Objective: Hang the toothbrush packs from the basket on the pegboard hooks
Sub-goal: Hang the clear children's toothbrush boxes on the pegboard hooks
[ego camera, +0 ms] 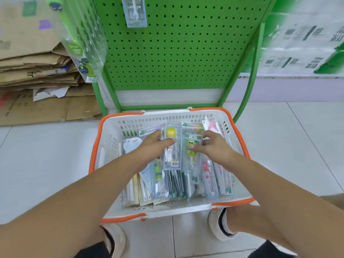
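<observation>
Over the far half of the basket [96,161], the left hand [151,146] pinches a yellow-headed toothbrush pack [172,148], the right hand [214,147] a green-headed pack [192,155]. Both packs lie lengthwise, tops toward the pegboard [176,53] straight ahead.

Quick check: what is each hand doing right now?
Left hand: grips the yellow-capped toothbrush pack.
Right hand: pinches the green frog toothbrush pack.

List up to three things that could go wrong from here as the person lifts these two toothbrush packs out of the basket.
1. Each hand, left hand and right hand, pinches a slick clear pack: yellow-headed pack, green-headed pack. Either might slip.
2. Loose packs crowd the basket; neighbours may snag and spill.
3. The pegboard stands above; reaching with both hands full could be awkward.
</observation>
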